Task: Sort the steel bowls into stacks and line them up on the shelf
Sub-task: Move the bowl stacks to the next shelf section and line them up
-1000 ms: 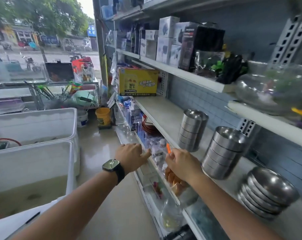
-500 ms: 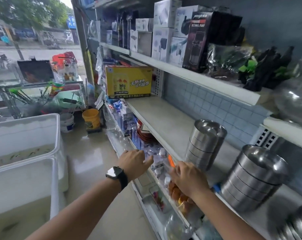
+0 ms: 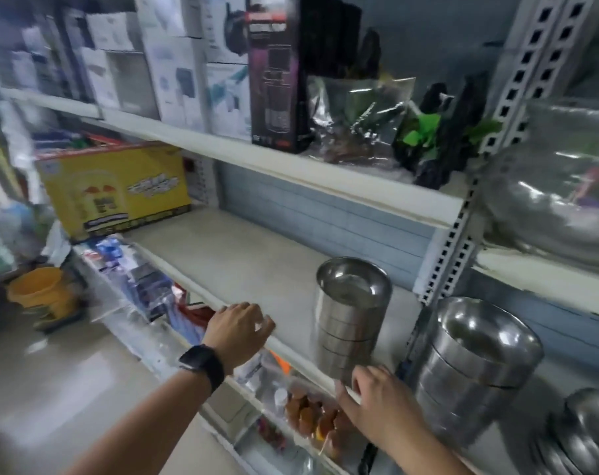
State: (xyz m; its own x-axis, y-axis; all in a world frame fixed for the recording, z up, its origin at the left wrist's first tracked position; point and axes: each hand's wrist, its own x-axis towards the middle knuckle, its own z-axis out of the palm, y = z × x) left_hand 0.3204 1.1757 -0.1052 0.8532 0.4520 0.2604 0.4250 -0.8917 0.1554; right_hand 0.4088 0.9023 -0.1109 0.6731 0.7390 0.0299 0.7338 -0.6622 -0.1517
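Three stacks of steel bowls stand on the white middle shelf [image 3: 243, 265]. The narrow stack [image 3: 351, 317] is leftmost, a wider stack [image 3: 473, 368] stands to its right, and a flatter stack [image 3: 586, 433] is cut off at the right edge. My left hand [image 3: 239, 332], with a black watch on the wrist, rests with loosely bent fingers at the shelf's front edge, left of the narrow stack. My right hand [image 3: 376, 402] lies with fingers spread at the shelf edge, just in front of the narrow stack and beside the wider one. Neither hand holds a bowl.
A yellow carton [image 3: 116, 190] sits at the shelf's far left end. Boxes and bagged goods fill the upper shelf [image 3: 291, 166]. A slotted metal upright [image 3: 462, 214] rises between the two nearer stacks. Packaged goods fill the lower shelf [image 3: 291, 406]. An orange bucket [image 3: 37, 289] stands on the floor.
The view has turned right and closer to the shelf. Both hands have risen from the lower shelf goods to the middle shelf's front edge; the right hand's fingers have spread.
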